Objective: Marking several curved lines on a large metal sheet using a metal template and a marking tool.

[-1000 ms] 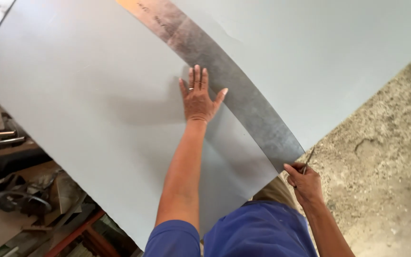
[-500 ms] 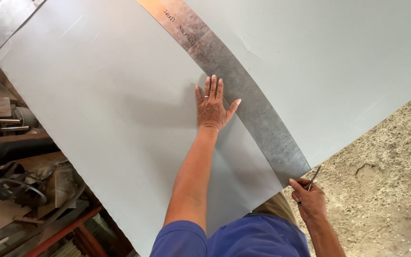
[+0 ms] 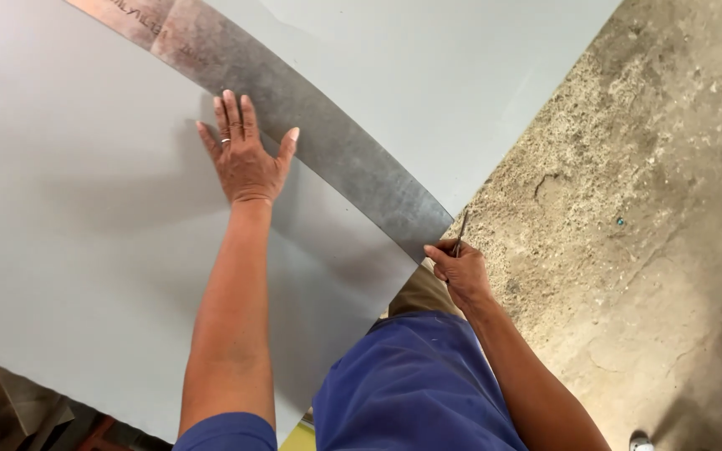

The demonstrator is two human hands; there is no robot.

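A person's left hand (image 3: pixel 244 159) presses flat, fingers spread, beside a long grey metal strip (image 3: pixel 327 150) lying across a wide, thin, likely springy sheet (image 3: pixel 85 250), while the right hand (image 3: pixel 460 271) pinches a slim scriber (image 3: pixel 460 232) at the strip's near end.

Left hand (image 3: pixel 244 159) flat on grey sheet (image 3: pixel 85 250) (beside curved strip (image 3: pixel 336 159)); right hand (image 3: pixel 460 271) pinches scriber (image 3: pixel 460 232).

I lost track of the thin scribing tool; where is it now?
In the head view, right of centre: the thin scribing tool is pinched in the right hand at the near end of the dark metal strip.
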